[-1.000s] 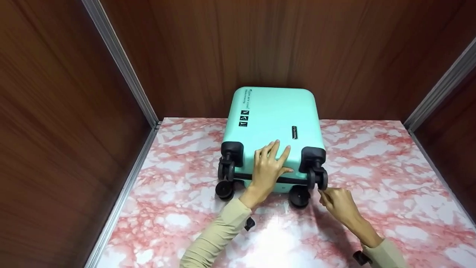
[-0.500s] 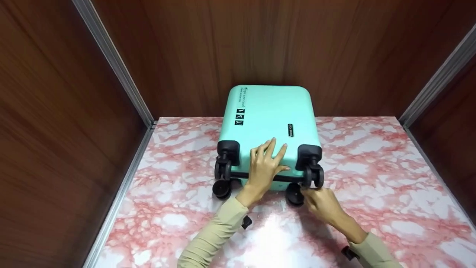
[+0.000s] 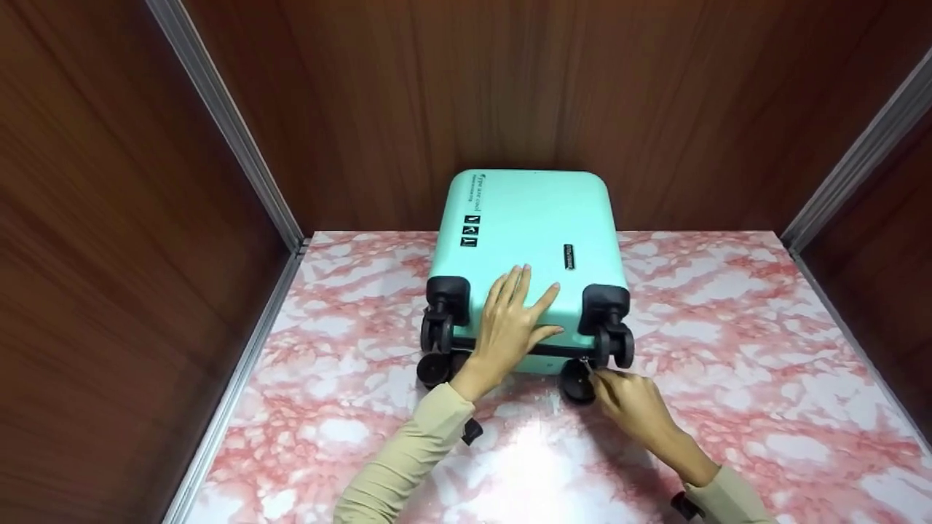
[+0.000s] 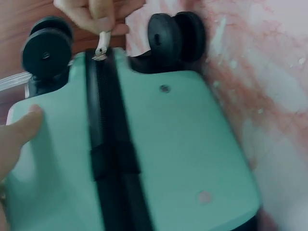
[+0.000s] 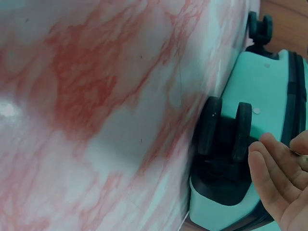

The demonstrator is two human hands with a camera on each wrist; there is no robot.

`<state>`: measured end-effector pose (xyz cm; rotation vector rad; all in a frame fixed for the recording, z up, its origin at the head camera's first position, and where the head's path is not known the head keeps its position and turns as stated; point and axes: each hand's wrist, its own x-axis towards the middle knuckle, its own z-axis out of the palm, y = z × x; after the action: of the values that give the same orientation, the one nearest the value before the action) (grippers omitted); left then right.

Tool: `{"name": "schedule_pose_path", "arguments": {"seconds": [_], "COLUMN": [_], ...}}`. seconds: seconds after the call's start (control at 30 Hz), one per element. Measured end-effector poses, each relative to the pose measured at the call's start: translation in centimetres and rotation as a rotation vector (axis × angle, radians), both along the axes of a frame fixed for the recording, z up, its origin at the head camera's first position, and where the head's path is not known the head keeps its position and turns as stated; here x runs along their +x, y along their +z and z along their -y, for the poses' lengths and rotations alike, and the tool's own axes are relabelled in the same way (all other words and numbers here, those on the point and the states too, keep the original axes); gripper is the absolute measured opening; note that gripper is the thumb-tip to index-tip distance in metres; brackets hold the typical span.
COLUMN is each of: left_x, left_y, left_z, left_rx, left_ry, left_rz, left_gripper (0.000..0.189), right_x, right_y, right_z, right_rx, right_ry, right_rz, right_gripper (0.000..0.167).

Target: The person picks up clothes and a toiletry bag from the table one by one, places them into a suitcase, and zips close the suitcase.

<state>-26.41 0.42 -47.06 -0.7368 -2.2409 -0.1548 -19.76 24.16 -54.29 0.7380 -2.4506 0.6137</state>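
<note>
A mint-green hard-shell suitcase (image 3: 535, 211) lies flat with its wheeled end toward me. My left hand (image 3: 506, 327) rests on its upper shell near that end, fingers spread. In the left wrist view, the thumb (image 4: 26, 126) of that hand lies along the green shell. My right hand (image 3: 637, 404) is at the right corner, beside the lower right wheel (image 3: 577, 382). Between its thumb and fingers it pinches a metal zipper pull (image 4: 102, 42). The black zipper (image 4: 103, 96) runs across the end of the case, its teeth together behind the pull.
Black double wheels stick out at the corners, such as the upper right wheel (image 3: 614, 346) and lower left wheel (image 3: 435, 370). The suitcase lies on a red-and-white marbled surface (image 3: 349, 429). Brown wood-grain panels (image 3: 510, 87) stand behind it and at both sides.
My right hand has come leftward from outside the right wheels to the wheeled end, along the zipper. My left hand stays on the shell, its fingers shifted slightly.
</note>
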Motion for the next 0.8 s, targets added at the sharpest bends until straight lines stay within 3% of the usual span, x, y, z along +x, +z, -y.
{"name": "schedule_pose_path", "arguments": {"seconds": [0.2, 0.53, 0.8], "left_x": [-0.6, -0.5, -0.7], "left_y": [-0.9, -1.2, -1.1], "left_z": [-0.3, -1.6, -2.0], "left_rx": [0.018, 0.011, 0.014], "left_ry": [0.027, 0.052, 0.077], "left_rz": [-0.15, -0.132, -0.184], "left_gripper": [0.066, 0.064, 0.067], "right_x": [0.0, -0.3, -0.4], "right_y": [0.3, -0.1, -0.1], "right_z": [0.0, -0.5, 0.7], "right_rx": [0.007, 0.02, 0.039], "right_ry": [0.026, 0.048, 0.09], "right_rz": [-0.015, -0.064, -0.084], "right_gripper": [0.009, 0.016, 0.009]}}
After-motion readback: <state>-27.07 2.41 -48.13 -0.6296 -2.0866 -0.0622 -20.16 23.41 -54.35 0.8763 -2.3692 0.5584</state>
